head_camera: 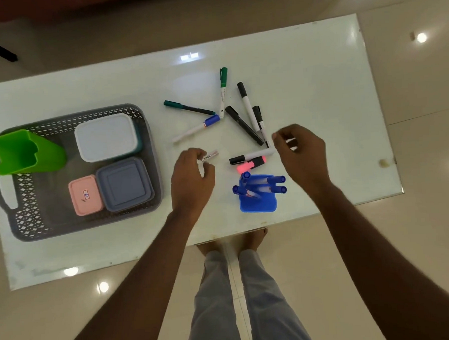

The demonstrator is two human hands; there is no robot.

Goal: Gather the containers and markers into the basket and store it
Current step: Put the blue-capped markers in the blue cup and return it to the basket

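On the white table (304, 69) we see the grey basket (26, 221) at the left holding four containers, and loose markers (246, 106) scattered beyond the blue cup (257, 203). Our left hand (192, 179) grips a white marker (211, 155); our right hand (302, 152) hovers half-curled, holding nothing.

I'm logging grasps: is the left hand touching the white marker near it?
Touching. The head view shows the left hand with its fingers curled around one end of the white Camlin marker, the labelled end sticking out past the fingertips.

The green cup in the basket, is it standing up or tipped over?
Tipped. The green cup leans over the grey basket's left rim, its open mouth facing outward and nothing visible inside.
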